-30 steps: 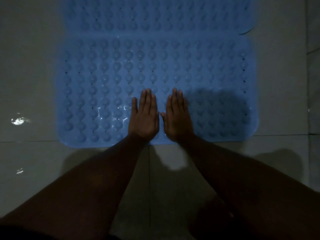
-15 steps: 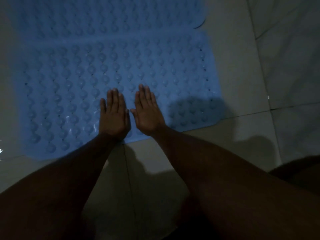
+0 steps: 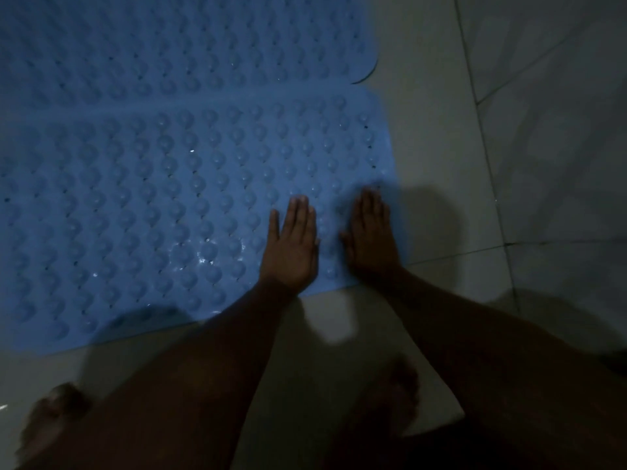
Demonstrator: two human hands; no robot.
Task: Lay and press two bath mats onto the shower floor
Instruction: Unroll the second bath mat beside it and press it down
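Observation:
Two blue bubbled bath mats lie side by side on the pale tiled shower floor (image 3: 441,137). The near mat (image 3: 163,212) fills the left middle of the view; the far mat (image 3: 190,42) lies beyond it, their long edges touching. My left hand (image 3: 290,247) rests flat, palm down, on the near mat close to its front edge. Next to it, my right hand (image 3: 371,235) lies flat on the mat's near right corner. Neither hand holds anything. The light is dim.
My bare feet stand on the tiles in front of the mat, one at the lower left (image 3: 51,422), one under my right forearm (image 3: 397,398). Grout lines cross the floor on the right. Wet spots glint on the near mat.
Both hands have slid to the right along the near mat's front edge, from its middle to its right corner, and moved slightly apart. The view has tilted and come closer.

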